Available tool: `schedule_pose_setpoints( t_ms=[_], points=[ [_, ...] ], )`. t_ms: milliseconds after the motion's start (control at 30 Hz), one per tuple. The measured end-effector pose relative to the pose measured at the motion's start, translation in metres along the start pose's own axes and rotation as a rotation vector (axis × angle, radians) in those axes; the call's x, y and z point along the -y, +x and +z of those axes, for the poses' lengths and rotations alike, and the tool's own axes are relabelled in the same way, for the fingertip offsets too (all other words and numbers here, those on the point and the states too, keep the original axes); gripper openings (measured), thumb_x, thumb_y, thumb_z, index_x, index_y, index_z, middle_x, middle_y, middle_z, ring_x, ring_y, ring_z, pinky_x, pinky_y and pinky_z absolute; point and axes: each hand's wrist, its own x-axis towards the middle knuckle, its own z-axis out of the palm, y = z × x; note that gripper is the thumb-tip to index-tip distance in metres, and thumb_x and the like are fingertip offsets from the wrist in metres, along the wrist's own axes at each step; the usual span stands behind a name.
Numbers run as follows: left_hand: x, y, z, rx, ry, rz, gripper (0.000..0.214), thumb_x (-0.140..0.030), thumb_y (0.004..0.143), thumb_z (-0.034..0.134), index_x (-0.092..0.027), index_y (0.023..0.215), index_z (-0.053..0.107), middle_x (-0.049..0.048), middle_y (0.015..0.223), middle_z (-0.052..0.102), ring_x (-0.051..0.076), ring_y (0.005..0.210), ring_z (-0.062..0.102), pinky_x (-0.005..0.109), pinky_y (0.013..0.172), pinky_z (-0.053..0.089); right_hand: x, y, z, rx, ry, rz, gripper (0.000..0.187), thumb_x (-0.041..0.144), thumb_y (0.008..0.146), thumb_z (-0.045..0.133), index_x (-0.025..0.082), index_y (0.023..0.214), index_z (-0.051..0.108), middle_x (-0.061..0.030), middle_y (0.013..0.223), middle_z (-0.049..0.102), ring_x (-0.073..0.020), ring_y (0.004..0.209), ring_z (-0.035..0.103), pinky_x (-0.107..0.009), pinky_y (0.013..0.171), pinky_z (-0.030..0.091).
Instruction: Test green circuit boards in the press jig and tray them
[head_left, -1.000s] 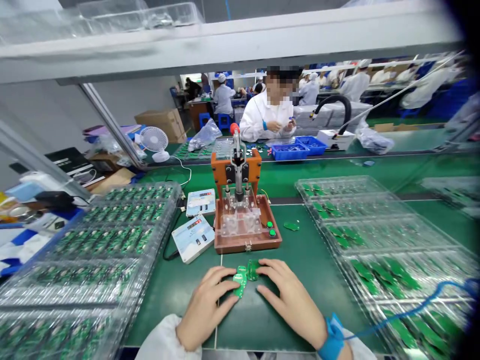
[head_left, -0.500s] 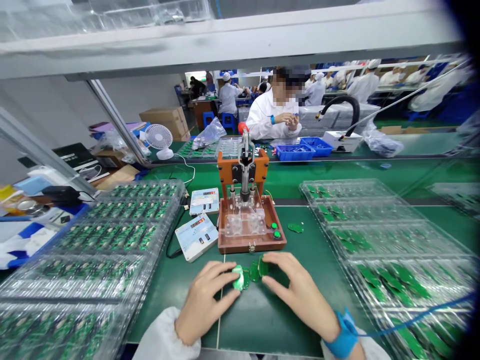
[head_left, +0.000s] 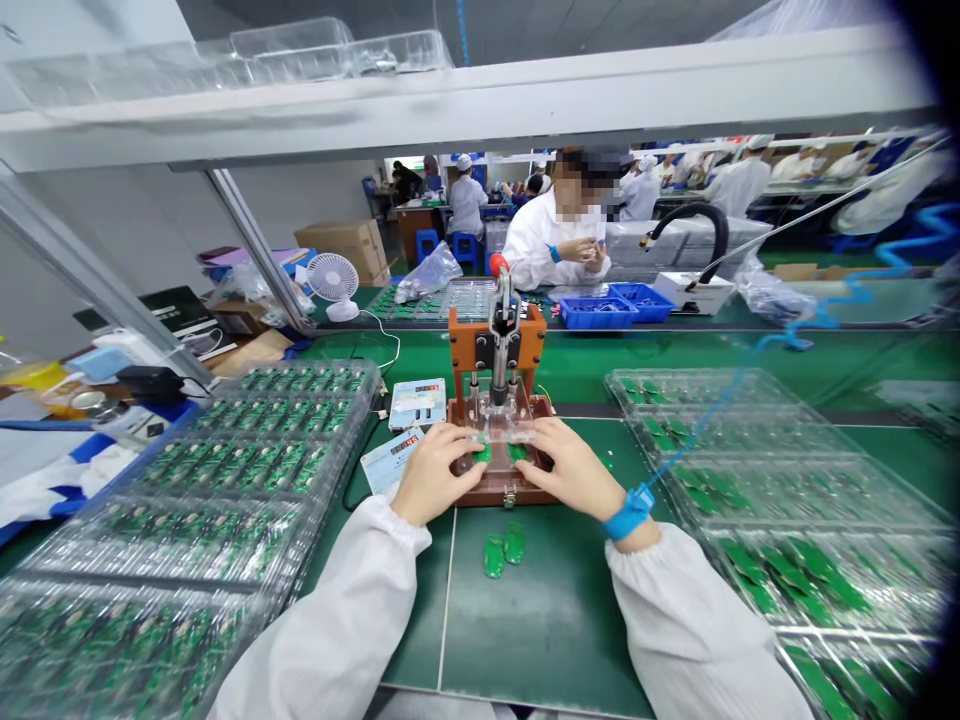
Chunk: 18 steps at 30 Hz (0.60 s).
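My left hand (head_left: 439, 470) pinches a small green circuit board (head_left: 482, 454) at the left side of the clear plate of a toggle-clamp test fixture (head_left: 498, 345). Opposite it, my right hand (head_left: 574, 465) has a second green circuit board (head_left: 517, 453) between thumb and fingers, over the plate's right side. Whether either board is fully seated cannot be seen, since the fingers cover the edges. The fixture has an orange frame, a brown base and a red-knobbed lever standing upright. Two more green boards (head_left: 493, 556) lie side by side on the green mat, in front of the base.
Stacked clear trays (head_left: 300, 470) of populated boards stand on the left, and trays (head_left: 701, 470) with green boards on the right. Two counter boxes (head_left: 418, 402) sit left of the fixture. A blue coiled cord (head_left: 712, 400) runs from my right wristband. A co-worker (head_left: 559, 235) sits opposite.
Both hands have moved forward from the mat to the fixture, each with a green board. Two boards now lie on the mat where the hands were. The camera view has shifted slightly.
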Motion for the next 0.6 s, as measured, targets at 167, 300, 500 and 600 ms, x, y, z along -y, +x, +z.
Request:
schedule_pose_setpoints(
  t_ms=[167,300,500,600],
  points=[
    [0.001,-0.001,-0.002,0.027,-0.017,0.026,0.013,-0.021,0.088,0.069,-0.021,0.099,0.076,0.0068,0.112,0.073,0.026,0.112,0.061,0.046,0.101,0.052,-0.004,-0.002,0.002,0.024,0.018,-0.003,0.028,0.025,0.093,0.063,0.023,0.121,0.069,-0.0083,0.126,0.07,-0.025,0.121,0.06,-0.048,0.108,0.05],
    [0.005,0.001,-0.001,0.052,-0.046,0.032,0.013,-0.019,0.089,0.067,-0.019,0.1,0.074,0.0074,0.116,0.073,0.027,0.118,0.06,0.047,0.106,0.049,-0.008,-0.004,0.005,0.028,0.032,0.01,0.025,0.027,0.094,0.063,0.023,0.118,0.07,-0.008,0.127,0.07,-0.0253,0.123,0.059,-0.049,0.109,0.05],
    [0.01,-0.003,0.008,0.029,-0.106,0.034,0.013,-0.019,0.088,0.067,-0.02,0.1,0.071,0.0077,0.12,0.072,0.028,0.123,0.06,0.053,0.111,0.046,-0.012,-0.007,0.009,0.013,0.044,0.016,0.026,0.031,0.096,0.062,0.026,0.12,0.071,-0.0072,0.132,0.069,-0.0284,0.131,0.056,-0.055,0.114,0.046],
    [0.01,-0.007,0.011,0.006,-0.111,0.014,0.013,-0.02,0.09,0.065,-0.02,0.101,0.07,0.009,0.123,0.071,0.03,0.129,0.057,0.055,0.112,0.046,-0.013,-0.008,0.01,0.007,0.043,0.017,0.025,0.032,0.096,0.062,0.027,0.119,0.071,-0.0067,0.137,0.066,-0.0295,0.136,0.052,-0.056,0.116,0.044]
  ],
)
